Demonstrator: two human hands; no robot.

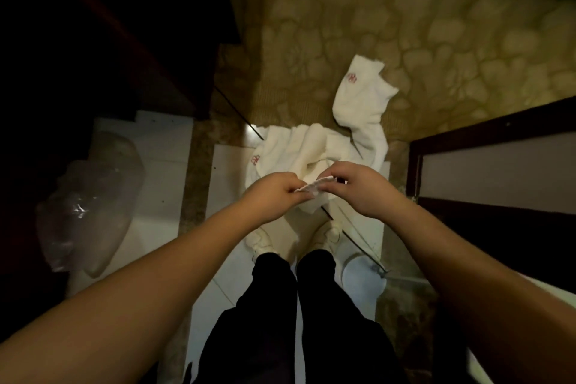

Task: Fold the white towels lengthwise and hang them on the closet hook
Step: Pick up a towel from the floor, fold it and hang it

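A white towel point(299, 150) is being held at the centre of the frame, its near edge being pinched between both hands. The left hand point(274, 193) is being kept closed on the left part of that edge, fingers curled over the cloth, and the right hand point(358, 187) is being kept closed on the right part, thumb and fingertips pressed onto it. The two hands are being held close together, with only a short stretch of bunched hem showing between them. The rest of the towel is being left to hang and spread below and beyond the hands, and a small red emblem is being shown on its left side. A second white towel point(361, 100), also marked with a red emblem, is being left lying on the patterned carpet point(436, 25) above and to the right of centre; its lower end is reaching down beside the held towel, and whether the two are touching cannot be told. Pale shoes point(324, 234) and black trousers point(280, 321) are being seen at the bottom centre, standing on a white floor point(224, 227). A crumpled clear plastic bag point(90, 196) is being left at the left of the frame. A dark-framed panel point(498, 171) is being seen at the right edge.
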